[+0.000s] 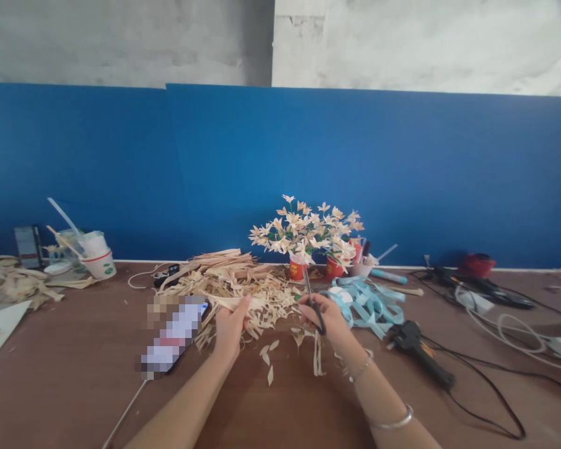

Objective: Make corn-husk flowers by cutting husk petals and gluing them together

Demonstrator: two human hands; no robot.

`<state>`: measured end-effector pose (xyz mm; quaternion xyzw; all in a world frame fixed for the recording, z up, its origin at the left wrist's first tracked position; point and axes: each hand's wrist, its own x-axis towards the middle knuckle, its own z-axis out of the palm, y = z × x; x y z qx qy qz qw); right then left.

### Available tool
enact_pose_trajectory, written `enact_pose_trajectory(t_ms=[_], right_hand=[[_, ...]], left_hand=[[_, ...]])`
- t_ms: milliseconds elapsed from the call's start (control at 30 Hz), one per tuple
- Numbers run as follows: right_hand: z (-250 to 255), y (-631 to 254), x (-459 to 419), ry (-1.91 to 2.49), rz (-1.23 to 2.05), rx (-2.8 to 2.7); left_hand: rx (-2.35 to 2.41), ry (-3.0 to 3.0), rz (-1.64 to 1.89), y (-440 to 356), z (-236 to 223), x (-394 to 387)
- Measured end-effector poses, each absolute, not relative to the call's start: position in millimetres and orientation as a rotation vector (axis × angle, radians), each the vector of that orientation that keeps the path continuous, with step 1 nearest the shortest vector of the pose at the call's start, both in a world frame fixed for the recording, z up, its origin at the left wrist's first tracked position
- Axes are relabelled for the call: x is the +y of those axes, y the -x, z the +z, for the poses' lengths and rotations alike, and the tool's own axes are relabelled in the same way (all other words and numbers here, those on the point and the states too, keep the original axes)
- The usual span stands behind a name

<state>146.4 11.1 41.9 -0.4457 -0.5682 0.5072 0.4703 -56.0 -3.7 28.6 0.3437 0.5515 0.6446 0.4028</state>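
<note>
Left hand (230,325) is pinching strip (227,302); right hand (330,317) is holding scissors (308,288), their opening unclear. Slack pinch would be risking slips, crooked cuts.

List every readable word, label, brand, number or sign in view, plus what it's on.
None readable with certainty.
Left red cup under the flowers: yellow lettering, too small and blurred.
Right red cup: yellow marking, too blurred.
White cup at left: green print, unreadable.
Phone on the table: screen pixelated, unreadable.
Upright screen at far left: too small to read.
</note>
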Motion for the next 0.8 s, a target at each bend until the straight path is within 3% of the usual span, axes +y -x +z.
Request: enact_pose_trajectory(t_ms=[433, 633, 800], right_hand=[[35.5, -144.6, 13.2, 1.161, 1.182, -1.521], [20.7, -143.9, 20.2, 1.231, 0.742, -1.801], [8.1, -132.8, 24.9, 1.299, 0.632, -2.0]], left_hand=[[1.366, -0.869, 1.62, 55.0, 29.6, -4.3], [1.371, -0.869, 1.617, 54.2, 27.1, -4.0], [1.362, -0.876, 1.614, 54.4, 23.4, -3.0]])
